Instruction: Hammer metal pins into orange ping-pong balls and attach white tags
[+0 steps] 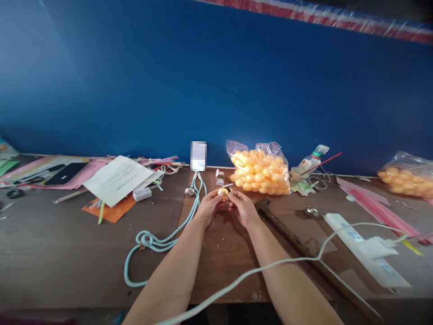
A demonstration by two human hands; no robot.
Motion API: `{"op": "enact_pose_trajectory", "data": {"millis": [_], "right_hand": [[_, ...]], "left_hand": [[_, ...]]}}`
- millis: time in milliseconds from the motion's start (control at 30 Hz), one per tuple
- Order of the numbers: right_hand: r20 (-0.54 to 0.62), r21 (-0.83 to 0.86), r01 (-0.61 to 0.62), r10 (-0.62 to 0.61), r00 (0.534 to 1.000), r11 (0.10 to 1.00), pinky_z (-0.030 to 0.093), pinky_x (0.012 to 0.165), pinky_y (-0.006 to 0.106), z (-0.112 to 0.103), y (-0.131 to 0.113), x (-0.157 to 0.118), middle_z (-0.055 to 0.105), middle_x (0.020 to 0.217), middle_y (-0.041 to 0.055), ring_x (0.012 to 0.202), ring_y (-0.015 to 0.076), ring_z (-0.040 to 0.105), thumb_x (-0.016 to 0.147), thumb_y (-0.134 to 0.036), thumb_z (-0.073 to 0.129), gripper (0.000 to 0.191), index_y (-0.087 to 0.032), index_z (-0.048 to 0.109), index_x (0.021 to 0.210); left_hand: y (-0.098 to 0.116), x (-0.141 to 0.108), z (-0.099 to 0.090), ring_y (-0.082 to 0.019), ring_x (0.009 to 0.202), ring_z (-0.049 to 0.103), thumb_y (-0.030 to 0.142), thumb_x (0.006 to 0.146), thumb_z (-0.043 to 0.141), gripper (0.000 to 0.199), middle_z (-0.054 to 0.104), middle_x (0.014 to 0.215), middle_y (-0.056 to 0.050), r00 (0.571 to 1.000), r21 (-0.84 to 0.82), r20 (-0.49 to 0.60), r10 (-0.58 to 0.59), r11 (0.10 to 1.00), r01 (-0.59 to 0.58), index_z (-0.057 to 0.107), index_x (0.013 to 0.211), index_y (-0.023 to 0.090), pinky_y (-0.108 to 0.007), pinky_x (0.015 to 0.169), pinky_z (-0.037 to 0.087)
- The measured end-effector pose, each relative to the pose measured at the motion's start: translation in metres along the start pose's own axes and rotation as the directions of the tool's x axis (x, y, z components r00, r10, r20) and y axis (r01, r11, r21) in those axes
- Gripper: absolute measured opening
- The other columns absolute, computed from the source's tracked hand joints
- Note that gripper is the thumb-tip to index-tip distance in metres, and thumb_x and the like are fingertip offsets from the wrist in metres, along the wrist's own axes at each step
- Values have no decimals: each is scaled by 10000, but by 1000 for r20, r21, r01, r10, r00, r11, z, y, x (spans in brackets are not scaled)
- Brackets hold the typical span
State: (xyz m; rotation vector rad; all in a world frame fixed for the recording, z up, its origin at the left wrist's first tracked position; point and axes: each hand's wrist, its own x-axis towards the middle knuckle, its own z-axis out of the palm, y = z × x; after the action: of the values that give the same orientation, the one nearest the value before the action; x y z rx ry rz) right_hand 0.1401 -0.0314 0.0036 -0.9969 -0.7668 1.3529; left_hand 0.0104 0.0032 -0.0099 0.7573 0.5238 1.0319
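Note:
My left hand (210, 206) pinches a small orange ball (222, 192) between thumb and fingers, above the middle of the table. Close beside it, the fingertips of my right hand (244, 208) are pressed together at the ball's right side. A small dark piece (228, 190) shows at those fingertips, too small to make out. Just beyond the hands stands a clear plastic bag (259, 171) full of orange balls, which look like table tennis balls. Small white boxes (219, 175) lie behind the left hand.
A hammer (294, 234) lies right of my right arm. A white cable (237, 286) crosses over my forearms from a power strip (367, 250). Light-blue cord (162, 241) loops at left. Papers (118, 180) lie far left; a bottle (313, 158) and second ball bag (407, 176) are at right.

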Motion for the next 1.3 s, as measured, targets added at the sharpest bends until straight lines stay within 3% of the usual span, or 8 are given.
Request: {"op": "enact_pose_trajectory", "data": {"millis": [333, 667, 1300], "right_hand": [[-10, 73, -10, 11, 1000, 997, 449, 494, 177, -3, 0, 1, 576, 648, -37, 561, 69, 492, 607, -364, 844, 294, -186, 649, 736], [-9, 6, 27, -27, 1000, 1000, 478, 519, 193, -1, -1, 0, 603, 705, -30, 585, 75, 515, 591, -333, 843, 300, -197, 690, 811], [-73, -76, 55, -61, 995, 996, 255, 368, 166, -6, 2, 3, 672, 759, -1, 469, 41, 411, 597, -373, 821, 289, -192, 700, 788]], "left_hand": [[-3, 3, -3, -129, 763, 632, 331, 681, 795, 424, 680, 981, -115, 999, 22, -30, 17, 1000, -17, 694, 1036, 122, -242, 691, 525], [-4, 4, -3, -137, 744, 640, 348, 678, 797, 450, 679, 974, -120, 1000, 38, -10, 17, 999, -17, 670, 1042, 115, -269, 697, 526], [-3, 3, -4, -126, 757, 616, 351, 667, 799, 466, 681, 935, -87, 1000, 101, -29, 13, 995, -10, 686, 1065, 134, -236, 690, 496]]}}
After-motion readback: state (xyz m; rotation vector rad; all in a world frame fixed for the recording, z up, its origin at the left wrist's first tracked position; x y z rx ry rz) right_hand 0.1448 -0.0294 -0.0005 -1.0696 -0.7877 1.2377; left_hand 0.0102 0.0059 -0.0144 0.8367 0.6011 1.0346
